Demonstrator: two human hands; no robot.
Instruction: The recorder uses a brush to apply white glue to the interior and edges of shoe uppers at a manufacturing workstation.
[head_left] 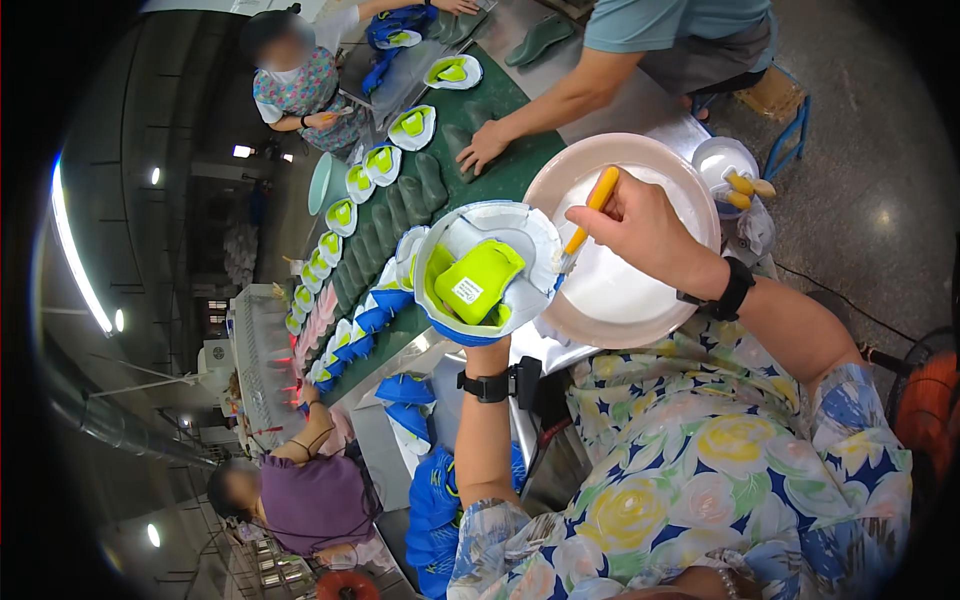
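Note:
My left hand [488, 352] holds up a shoe upper [540, 232] from below; its fingers are hidden behind the piece. The upper is blue outside, with a whitish turned-in edge and a bright yellow-green lining [478, 285] carrying a white label. Pinched in my right hand [640, 222] is a brush with a yellow handle [602, 190]. Its bristle end touches or nearly touches the right edge of the upper. Beneath the right hand sits a wide pale pink basin [545, 180] with white liquid in it.
A green conveyor belt [520, 100] carries several uppers [411, 128] and dark foot-shaped lasts [430, 182]. A co-worker's hand [482, 148] touches a last. More blue uppers [432, 520] lie near my left forearm. A white tub [722, 160] with yellow-handled brushes stands right of the basin.

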